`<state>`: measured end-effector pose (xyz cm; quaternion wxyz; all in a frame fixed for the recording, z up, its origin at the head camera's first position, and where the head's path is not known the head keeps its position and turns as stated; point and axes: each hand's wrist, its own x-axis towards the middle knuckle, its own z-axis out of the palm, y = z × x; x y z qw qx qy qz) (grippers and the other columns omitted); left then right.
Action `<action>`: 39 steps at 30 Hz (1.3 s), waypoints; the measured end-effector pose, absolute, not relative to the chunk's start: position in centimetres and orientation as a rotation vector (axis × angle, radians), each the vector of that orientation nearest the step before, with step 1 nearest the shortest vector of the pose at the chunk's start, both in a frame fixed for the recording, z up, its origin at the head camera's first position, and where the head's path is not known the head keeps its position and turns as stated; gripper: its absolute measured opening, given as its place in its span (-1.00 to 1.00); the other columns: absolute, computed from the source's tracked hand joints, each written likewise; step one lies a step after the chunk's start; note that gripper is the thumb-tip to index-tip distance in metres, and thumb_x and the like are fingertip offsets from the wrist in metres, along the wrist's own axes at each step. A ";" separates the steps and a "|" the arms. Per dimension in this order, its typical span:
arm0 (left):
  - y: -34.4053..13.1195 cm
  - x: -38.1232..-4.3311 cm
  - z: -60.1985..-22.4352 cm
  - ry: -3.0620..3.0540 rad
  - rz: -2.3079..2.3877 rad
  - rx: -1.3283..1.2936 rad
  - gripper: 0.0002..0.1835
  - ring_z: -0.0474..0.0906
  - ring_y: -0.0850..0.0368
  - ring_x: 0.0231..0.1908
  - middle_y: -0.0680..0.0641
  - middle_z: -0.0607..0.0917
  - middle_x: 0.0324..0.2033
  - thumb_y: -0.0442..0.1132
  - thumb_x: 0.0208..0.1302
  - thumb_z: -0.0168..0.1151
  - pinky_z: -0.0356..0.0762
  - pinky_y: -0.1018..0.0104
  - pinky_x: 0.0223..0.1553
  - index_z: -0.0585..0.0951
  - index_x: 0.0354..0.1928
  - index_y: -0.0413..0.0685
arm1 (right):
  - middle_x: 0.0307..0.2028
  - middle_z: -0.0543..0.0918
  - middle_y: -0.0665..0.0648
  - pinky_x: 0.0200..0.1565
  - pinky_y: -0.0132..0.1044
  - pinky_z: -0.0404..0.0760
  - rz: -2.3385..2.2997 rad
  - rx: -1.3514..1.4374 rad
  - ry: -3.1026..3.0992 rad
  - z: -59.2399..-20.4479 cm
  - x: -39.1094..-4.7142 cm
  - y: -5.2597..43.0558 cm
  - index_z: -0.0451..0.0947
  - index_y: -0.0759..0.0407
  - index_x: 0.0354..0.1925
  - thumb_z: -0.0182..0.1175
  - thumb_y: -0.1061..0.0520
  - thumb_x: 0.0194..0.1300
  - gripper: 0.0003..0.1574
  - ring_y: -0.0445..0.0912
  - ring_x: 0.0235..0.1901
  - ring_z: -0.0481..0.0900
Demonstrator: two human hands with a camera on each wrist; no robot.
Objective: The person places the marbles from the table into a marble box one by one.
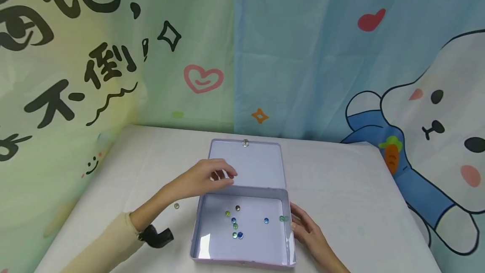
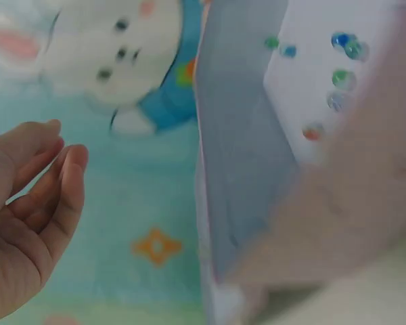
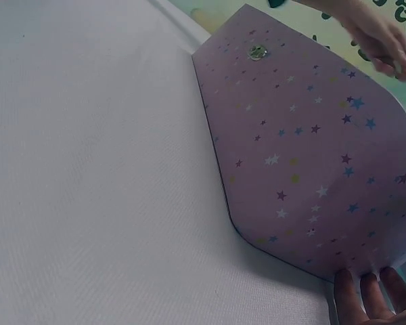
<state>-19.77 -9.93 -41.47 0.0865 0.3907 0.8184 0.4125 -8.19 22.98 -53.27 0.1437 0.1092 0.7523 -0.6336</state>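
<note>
A lilac metal box (image 1: 242, 262) lies on the table with its hinged lid (image 1: 261, 163) folded back. Several glass marbles (image 1: 240, 235) in green, blue and amber are on its floor. My left hand (image 1: 206, 177) hovers over the hinge side, thumb and fingers bent loosely; nothing shows between them in the left wrist view, where the hand (image 2: 37, 203) is apart from the box. My right hand (image 1: 308, 231) rests against the box's right wall. In the right wrist view its fingertips (image 3: 372, 294) touch the star-printed outer side (image 3: 311, 149); the thumb is hidden there.
One more marble (image 1: 176, 206) lies on the white tablecloth (image 1: 341, 188) left of the box, near the left forearm. A round clasp (image 1: 245, 143) sits at the lid's far edge. Behind the table hangs a printed curtain (image 1: 280, 54).
</note>
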 end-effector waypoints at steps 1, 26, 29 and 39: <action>-11.2 -19.5 -42.0 2.464 1.269 1.109 -0.81 0.61 0.33 -0.24 0.09 0.72 -0.18 -0.16 0.30 0.28 0.62 0.44 -0.19 0.65 -0.07 0.09 | 0.46 0.23 0.17 0.21 -0.02 0.53 -1.830 0.312 2.165 -53.3 -8.1 22.9 0.21 -0.08 0.42 0.13 -0.03 0.37 -0.30 0.20 0.39 0.28; -23.4 -14.0 -53.1 2.795 1.294 0.606 -0.68 0.63 0.31 -0.33 -0.13 0.72 -0.20 -0.35 0.14 0.38 0.62 0.44 -0.29 0.61 -0.05 -0.25 | 0.46 0.22 0.14 0.22 -0.02 0.52 -1.819 0.301 2.169 -53.7 -8.1 23.1 0.20 -0.13 0.42 0.10 -0.04 0.39 -0.32 0.17 0.40 0.28; -23.2 -14.2 -53.5 2.792 1.278 0.659 -0.64 0.64 0.25 -0.33 -0.16 0.71 -0.20 -0.38 0.11 0.39 0.63 0.44 -0.30 0.59 -0.02 -0.27 | 0.46 0.22 0.15 0.22 -0.01 0.52 -1.819 0.305 2.167 -53.7 -8.1 23.1 0.19 -0.12 0.42 0.11 -0.04 0.38 -0.30 0.19 0.40 0.27; -22.5 -14.4 -53.8 2.797 1.164 0.706 -0.69 0.63 0.30 -0.34 -0.06 0.70 -0.22 -0.33 0.17 0.35 0.61 0.47 -0.30 0.62 -0.03 -0.18 | 0.45 0.24 0.14 0.21 -0.02 0.53 -1.827 0.299 2.174 -53.7 -8.1 23.1 0.20 -0.13 0.42 0.10 -0.01 0.39 -0.32 0.18 0.39 0.29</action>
